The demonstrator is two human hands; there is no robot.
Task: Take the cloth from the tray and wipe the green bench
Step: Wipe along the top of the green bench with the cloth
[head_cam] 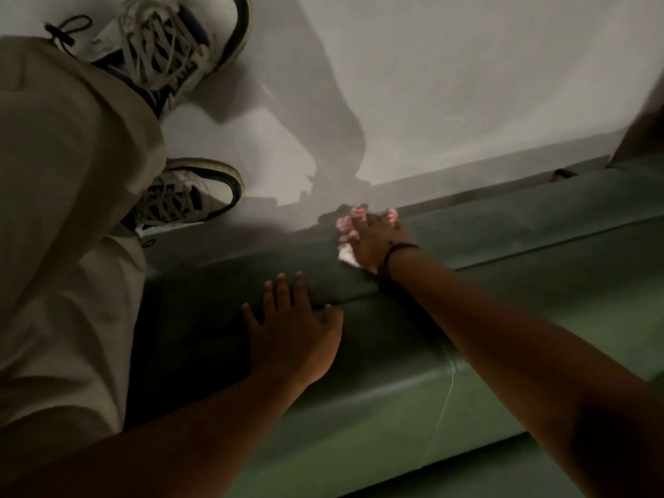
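The green bench (521,253) is padded and runs from lower left to upper right; I look down over its edge at the floor. My right hand (373,242) presses a pink-and-white cloth (345,224) against the bench's outer edge, its fingers curled over it. The cloth shows around the fingers and below the palm. A dark band circles that wrist. My left hand (294,328) lies flat on the bench top with its fingers spread, holding nothing. No tray is in view.
A light grey floor (467,84) lies beyond the bench edge. My legs in beige trousers (61,228) and two white laced sneakers (187,195) are at the left. A thin cord (445,400) hangs over the bench front.
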